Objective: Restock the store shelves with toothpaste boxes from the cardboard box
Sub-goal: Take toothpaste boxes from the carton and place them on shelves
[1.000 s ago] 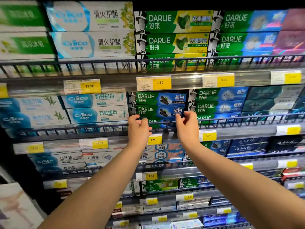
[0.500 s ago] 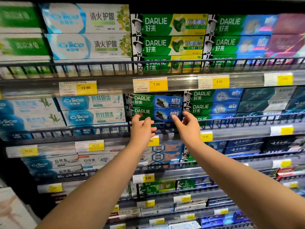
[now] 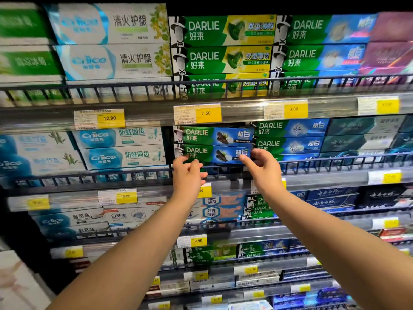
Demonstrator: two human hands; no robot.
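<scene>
Two green-and-blue Darlie toothpaste boxes are stacked on the second shelf, behind its wire rail [image 3: 335,163]. The lower Darlie box [image 3: 214,154] sits slightly tilted. My right hand [image 3: 262,171] pinches its right end between thumb and forefinger. At the box's lower left corner my left hand [image 3: 187,175] rests its curled fingertips on the edge, thumb held apart. The upper Darlie box [image 3: 212,136] lies directly on top, under the 7.50 price tag [image 3: 197,113]. The cardboard box is not in view.
Neighbouring stacks flank the spot closely: white Crilce boxes [image 3: 123,156] on the left, more Darlie boxes [image 3: 288,145] on the right. Shelves above and below are packed with toothpaste behind wire rails. A pale object [image 3: 15,285] sits at the lower left.
Both hands have risen from below the stack to the ends of the lower Darlie box. Their fingers spread loose half a second ago; the right hand now pinches the box's end.
</scene>
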